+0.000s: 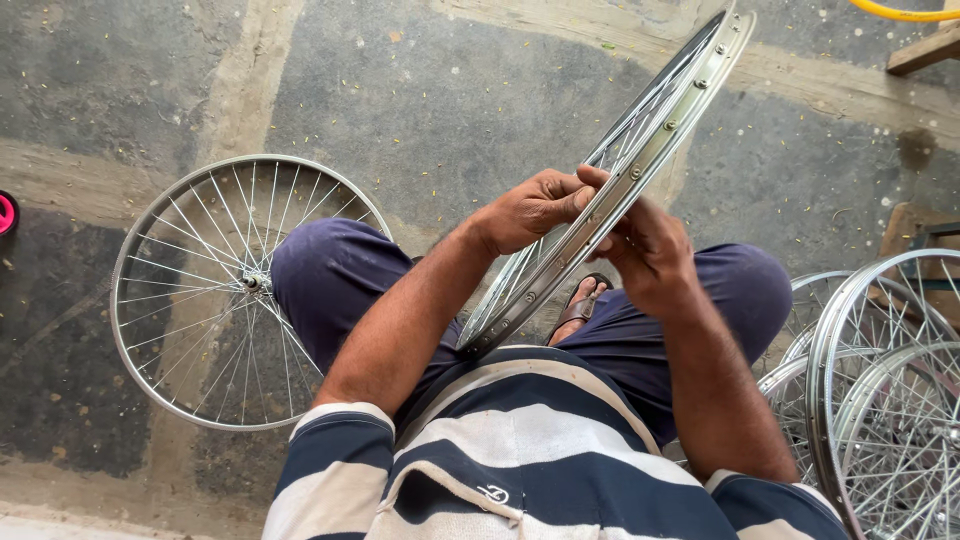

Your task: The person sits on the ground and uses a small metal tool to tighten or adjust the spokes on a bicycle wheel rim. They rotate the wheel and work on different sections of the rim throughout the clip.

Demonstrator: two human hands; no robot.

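**Wheels Hemmed In Both Sides; Open Floor Lay Ahead**

The spoked rim [610, 190] stood tilted on edge across the lap, from the belly up past the top of the view, splitting the reach in two. The left hand [530, 212] and right hand [650, 255] met at its middle, one on each face. To the left, a finished wheel [215, 290] lay flat on the concrete floor [420, 90], partly under the left knee [330, 270]. To the right, a stack of wheels [885, 390] leaned close beside the right thigh, blocking that side. Bare floor ran open ahead, up to a wooden piece [925, 50] at the far right corner.
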